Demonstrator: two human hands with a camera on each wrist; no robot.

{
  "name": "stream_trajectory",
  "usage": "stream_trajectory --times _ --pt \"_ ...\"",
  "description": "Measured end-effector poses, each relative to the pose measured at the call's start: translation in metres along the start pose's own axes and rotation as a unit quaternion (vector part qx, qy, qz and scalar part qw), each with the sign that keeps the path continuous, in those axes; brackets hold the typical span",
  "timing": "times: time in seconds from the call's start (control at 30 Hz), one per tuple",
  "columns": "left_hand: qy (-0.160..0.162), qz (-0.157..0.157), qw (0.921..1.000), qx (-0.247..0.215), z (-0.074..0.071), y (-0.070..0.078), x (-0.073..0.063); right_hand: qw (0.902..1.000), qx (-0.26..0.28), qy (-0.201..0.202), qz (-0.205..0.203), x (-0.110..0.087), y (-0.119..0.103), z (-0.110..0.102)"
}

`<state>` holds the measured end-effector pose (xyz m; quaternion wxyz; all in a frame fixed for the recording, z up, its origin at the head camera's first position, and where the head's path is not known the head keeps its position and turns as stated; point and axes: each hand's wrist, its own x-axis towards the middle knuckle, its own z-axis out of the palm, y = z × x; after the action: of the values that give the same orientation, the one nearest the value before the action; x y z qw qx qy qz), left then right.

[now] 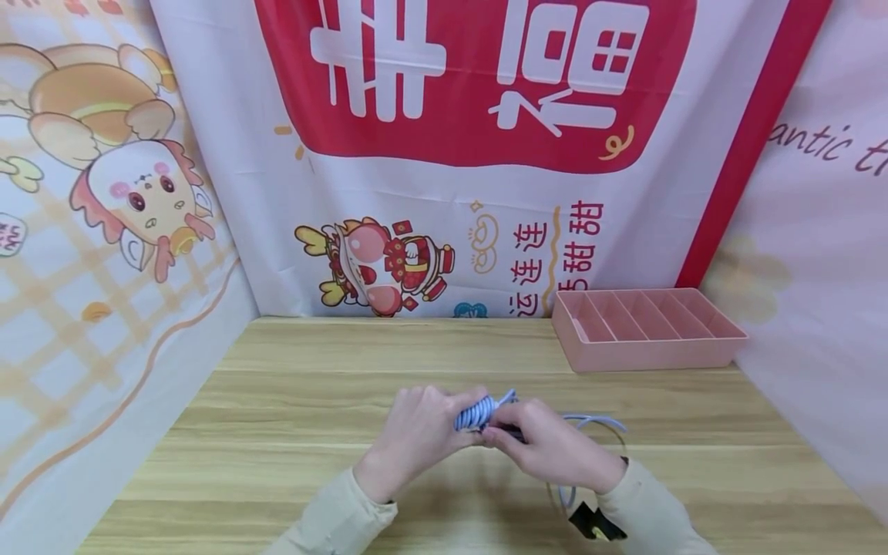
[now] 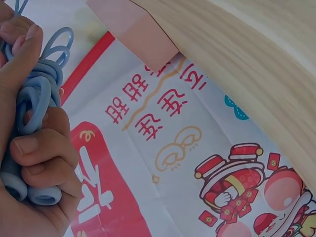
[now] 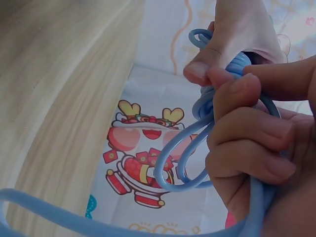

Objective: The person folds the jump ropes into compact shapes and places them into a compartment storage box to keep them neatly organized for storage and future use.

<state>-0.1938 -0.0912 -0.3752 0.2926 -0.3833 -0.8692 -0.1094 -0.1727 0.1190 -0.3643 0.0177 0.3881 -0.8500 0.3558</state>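
A light blue cord (image 1: pixel 475 415), wound in tight turns round its own bundle, is held above the wooden table between both hands. My left hand (image 1: pixel 423 424) grips the bundle, its fingers curled round it; in the left wrist view, looped ends (image 2: pixel 43 195) stick out below those fingers. Close against the turns, my right hand (image 1: pixel 555 443) pinches the cord with thumb and fingers. Loose loops (image 3: pixel 170 168) hang beside the right fingers in the right wrist view. A free length of cord (image 1: pixel 593 419) trails off past the right hand.
A pink divided box (image 1: pixel 652 354) with several compartments stands at the table's back right. The wooden table (image 1: pixel 312 370) is enclosed by printed cloth on the back, left and right. A black strap piece (image 1: pixel 597 523) hangs at the right sleeve cuff.
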Motion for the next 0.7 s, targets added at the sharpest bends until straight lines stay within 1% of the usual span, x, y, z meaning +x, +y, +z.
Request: stream_trajectory --times 0.1,0.3,0.47,0.57,0.7 --pt "0.006 0.002 1.0 0.007 -0.001 0.001 0.0 0.9998 -0.02 0.002 0.002 0.0 -0.002 0.0" --pt "0.014 0.012 0.9998 -0.004 0.003 0.003 -0.002 0.9979 -0.062 0.0 0.018 -0.001 -0.007 -0.002" --pt "0.025 0.023 0.9994 0.006 0.004 0.004 -0.003 0.9966 -0.082 0.009 -0.005 -0.002 -0.008 -0.004" --pt "0.014 0.031 0.9993 0.017 0.004 0.004 -0.003 0.9961 -0.087 0.002 -0.015 -0.003 -0.008 -0.006" --pt "-0.023 0.042 0.9983 0.033 0.004 0.004 -0.002 0.9968 -0.077 -0.019 -0.011 -0.003 -0.009 -0.01"
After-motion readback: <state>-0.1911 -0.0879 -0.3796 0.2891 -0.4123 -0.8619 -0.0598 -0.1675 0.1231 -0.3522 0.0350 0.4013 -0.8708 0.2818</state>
